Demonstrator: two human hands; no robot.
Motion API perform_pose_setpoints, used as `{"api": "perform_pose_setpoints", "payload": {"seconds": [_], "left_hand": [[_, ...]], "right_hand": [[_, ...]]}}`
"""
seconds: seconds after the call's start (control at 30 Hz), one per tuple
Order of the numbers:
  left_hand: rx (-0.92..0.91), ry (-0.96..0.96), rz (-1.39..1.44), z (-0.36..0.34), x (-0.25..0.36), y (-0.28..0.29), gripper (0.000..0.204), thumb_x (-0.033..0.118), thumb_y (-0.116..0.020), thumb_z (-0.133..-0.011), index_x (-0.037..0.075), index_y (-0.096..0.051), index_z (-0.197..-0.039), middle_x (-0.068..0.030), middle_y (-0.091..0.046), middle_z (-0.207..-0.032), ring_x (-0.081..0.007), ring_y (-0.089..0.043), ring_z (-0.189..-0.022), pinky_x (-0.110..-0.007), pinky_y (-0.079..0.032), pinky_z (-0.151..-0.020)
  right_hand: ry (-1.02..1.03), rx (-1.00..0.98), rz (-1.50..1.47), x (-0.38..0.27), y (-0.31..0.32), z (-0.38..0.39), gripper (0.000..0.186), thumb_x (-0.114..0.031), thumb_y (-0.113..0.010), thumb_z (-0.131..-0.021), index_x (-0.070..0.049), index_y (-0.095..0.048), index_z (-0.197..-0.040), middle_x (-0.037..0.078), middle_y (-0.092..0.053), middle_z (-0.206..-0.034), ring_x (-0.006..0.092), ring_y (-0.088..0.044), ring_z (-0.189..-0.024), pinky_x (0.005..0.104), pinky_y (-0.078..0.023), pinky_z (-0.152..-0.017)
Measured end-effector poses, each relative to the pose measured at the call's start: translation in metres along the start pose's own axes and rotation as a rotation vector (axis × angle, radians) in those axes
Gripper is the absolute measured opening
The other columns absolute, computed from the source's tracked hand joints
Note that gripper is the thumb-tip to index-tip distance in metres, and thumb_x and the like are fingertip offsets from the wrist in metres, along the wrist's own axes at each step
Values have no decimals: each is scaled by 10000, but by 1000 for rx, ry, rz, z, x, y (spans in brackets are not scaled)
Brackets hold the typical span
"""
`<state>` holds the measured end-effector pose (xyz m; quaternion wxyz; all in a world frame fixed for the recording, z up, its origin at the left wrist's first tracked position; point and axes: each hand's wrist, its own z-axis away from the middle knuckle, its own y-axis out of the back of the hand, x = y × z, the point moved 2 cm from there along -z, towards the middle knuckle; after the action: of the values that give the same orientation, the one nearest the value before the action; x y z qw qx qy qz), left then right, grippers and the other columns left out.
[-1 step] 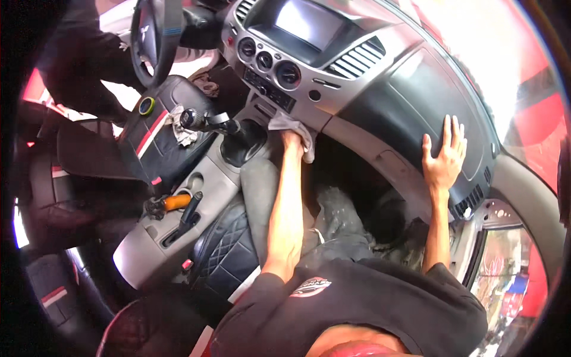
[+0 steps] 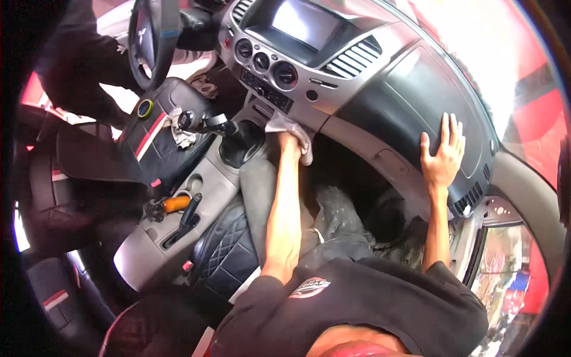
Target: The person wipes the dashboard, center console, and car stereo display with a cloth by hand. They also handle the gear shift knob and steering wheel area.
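At the lower edge of the dashboard (image 2: 386, 98), head view: holding a gray cloth (image 2: 296, 128) in the left hand (image 2: 287, 143), unable to tell how tightly curled.
Probably light, limp, best bunched by its middle; slanting lengthwise from console (image 2: 217, 181) toward footwell (image 2: 345, 160). With right hand (image 2: 442, 160) open flat, empty, near the dashboard's right edge.

We hold a pale grey cloth (image 2: 296, 128) in our left hand (image 2: 289, 143), soft and creased, spread over the fingers with a loose fold hanging down on the right. It sits at the lower end of the dashboard's (image 2: 410, 98) silver-grey centre section, though we cannot tell whether they touch. Our right hand (image 2: 443, 163) rests spread on the dashboard's smooth, dark, gently curved passenger side.
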<state>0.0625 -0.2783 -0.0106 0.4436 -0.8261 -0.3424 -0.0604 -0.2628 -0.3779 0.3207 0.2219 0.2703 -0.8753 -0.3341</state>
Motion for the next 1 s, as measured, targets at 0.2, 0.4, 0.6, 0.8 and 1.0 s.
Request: {"api": "perform_pose_setpoints", "payload": {"seconds": [0.2, 0.4, 0.6, 0.8, 1.0], "left_hand": [[894, -219, -170, 22, -21, -69, 349, 321, -453, -1007, -3, -534, -1108, -103, -601, -957, -169, -620, -774, -303, -531, -627], [1155, -851, -1256, -96, 37, -183, 295, 120, -635, -922, -15, -564, -1174, -127, -573, -1114, -237, -592, -1020, -346, -499, -854], [986, -893, -1325, -116, -3, -202, 128, 15, -704, -835, -32, -593, -880, -152, -617, -888, -276, -625, -869, -377, -508, -771], [939, -909, -1227, -118, 11, -201, 116, -21, -675, -807, -20, -563, -836, -133, -638, -836, -261, -635, -820, -376, -506, -768], [1195, -736, -1262, -122, 24, -204, 79, -25, -647, -828, -43, -571, -815, -146, -662, -878, -234, -639, -845, -357, -509, -777]], "right_hand": [[-28, -9, 55, 16, -3, 4, 686, -459, -612, -897, -101, -444, -1457, 125, -419, -1504, 339, -351, -1412, 484, -246, -1170], [-39, 20, 37, 17, -12, 6, 689, -502, -612, -887, -112, -473, -1439, 129, -429, -1494, 348, -361, -1403, 489, -254, -1164], [-38, 31, 20, 16, -10, 4, 700, -515, -621, -878, -113, -478, -1434, 134, -436, -1487, 352, -377, -1392, 497, -262, -1159], [-32, 34, 14, 14, -9, 5, 696, -515, -627, -875, -108, -491, -1423, 134, -438, -1487, 352, -375, -1396, 500, -264, -1158], [-30, 38, 18, 18, -11, 5, 690, -512, -624, -880, -104, -494, -1420, 134, -439, -1487, 354, -372, -1399, 499, -263, -1158]]}}
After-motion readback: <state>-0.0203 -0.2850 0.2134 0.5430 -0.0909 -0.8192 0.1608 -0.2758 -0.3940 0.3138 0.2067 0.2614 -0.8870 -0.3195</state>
